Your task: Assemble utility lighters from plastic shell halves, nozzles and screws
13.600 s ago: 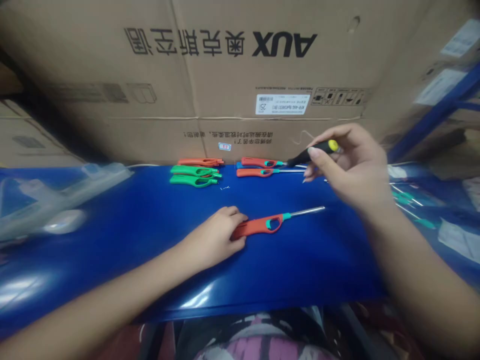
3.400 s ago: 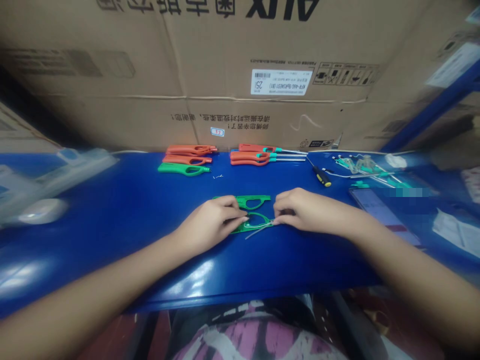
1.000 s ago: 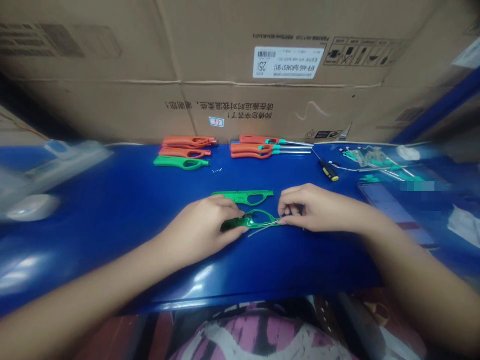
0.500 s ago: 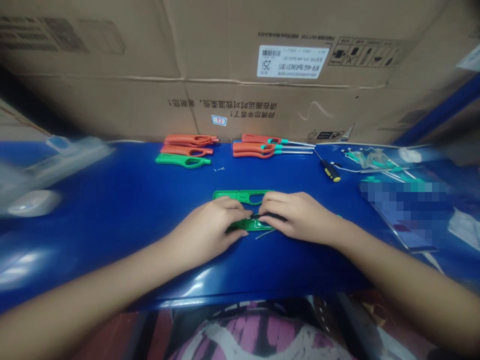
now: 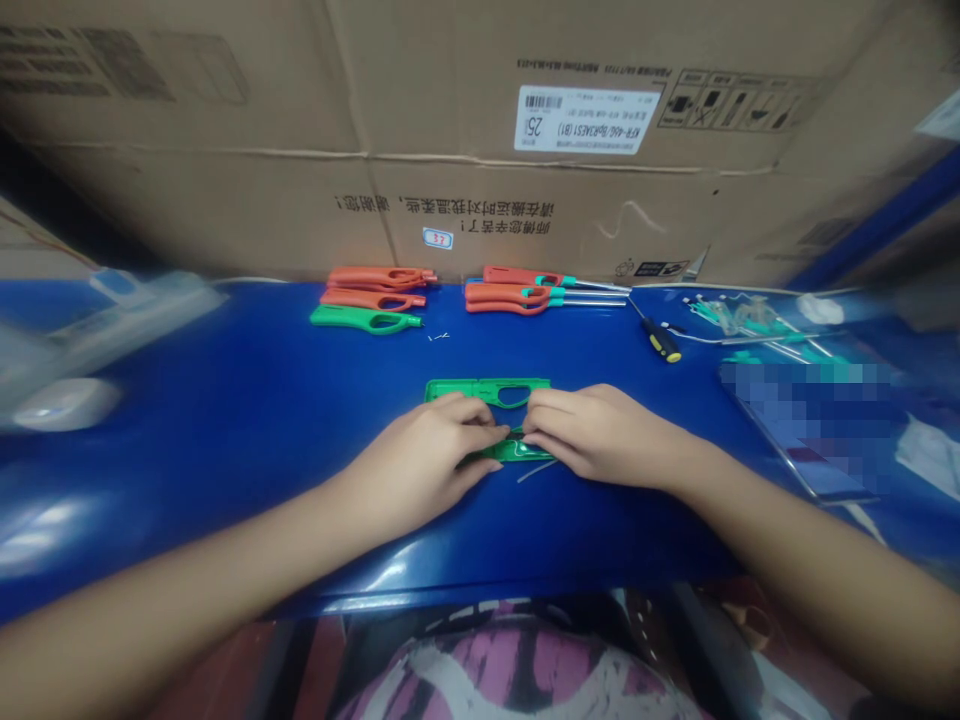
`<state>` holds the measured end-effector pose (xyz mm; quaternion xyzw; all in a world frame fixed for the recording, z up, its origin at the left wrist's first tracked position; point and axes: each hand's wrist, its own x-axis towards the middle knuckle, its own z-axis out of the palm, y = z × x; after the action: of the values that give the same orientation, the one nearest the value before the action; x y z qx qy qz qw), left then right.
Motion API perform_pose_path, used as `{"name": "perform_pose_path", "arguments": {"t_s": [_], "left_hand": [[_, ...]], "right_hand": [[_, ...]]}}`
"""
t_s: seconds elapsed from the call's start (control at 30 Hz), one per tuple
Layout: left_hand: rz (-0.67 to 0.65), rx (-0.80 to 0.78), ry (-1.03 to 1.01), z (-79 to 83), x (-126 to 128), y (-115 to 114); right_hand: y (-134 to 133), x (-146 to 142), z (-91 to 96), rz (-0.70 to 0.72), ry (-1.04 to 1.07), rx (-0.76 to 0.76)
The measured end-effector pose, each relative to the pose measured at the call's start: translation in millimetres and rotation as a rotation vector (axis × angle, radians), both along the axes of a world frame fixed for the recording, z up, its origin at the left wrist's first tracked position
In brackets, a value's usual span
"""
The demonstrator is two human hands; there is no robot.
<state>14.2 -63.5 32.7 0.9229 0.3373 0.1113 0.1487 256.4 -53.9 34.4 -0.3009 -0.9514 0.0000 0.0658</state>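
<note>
Both my hands rest on a green lighter half-shell [image 5: 516,452] lying on the blue table [image 5: 225,420]. My left hand [image 5: 427,462] covers its left end with fingers curled on it. My right hand [image 5: 596,432] presses on its right part, fingertips meeting the left hand's. A thin metal wire [image 5: 536,471] sticks out below the shell. A second green half-shell [image 5: 491,389] lies just behind my hands.
At the back lie orange and green lighter shells [image 5: 371,298] and assembled orange lighters [image 5: 525,290]. A black and yellow screwdriver [image 5: 660,338] and loose metal parts [image 5: 750,320] lie at right. A cardboard box [image 5: 480,130] walls the far edge. A pale object [image 5: 64,400] sits left.
Over the last second my right hand slid left from the shell's right tip onto its middle, meeting the left hand. The left hand has stayed put.
</note>
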Motion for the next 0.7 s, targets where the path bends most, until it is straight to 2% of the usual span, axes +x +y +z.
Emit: {"name": "perform_pose_path", "arguments": {"t_s": [0.1, 0.23, 0.33, 0.57, 0.7], "left_hand": [[-0.006, 0.066, 0.096, 4.7, 4, -4], [-0.023, 0.253, 0.263, 7.9, 9, -13], [-0.058, 0.326, 0.287, 6.5, 8, -18], [-0.028, 0.132, 0.175, 9.7, 6, -12], [-0.023, 0.133, 0.219, 11.0, 9, -12]], "right_hand": [[0, 0, -1.1, 0.014, -0.001, 0.000], [0, 0, -1.6, 0.019, 0.005, -0.002], [0, -1, -1.1, 0.020, 0.018, -0.012], [1, 3, 1.0, 0.004, 0.088, -0.080], [1, 1, -0.1, -0.021, 0.097, -0.131]]}}
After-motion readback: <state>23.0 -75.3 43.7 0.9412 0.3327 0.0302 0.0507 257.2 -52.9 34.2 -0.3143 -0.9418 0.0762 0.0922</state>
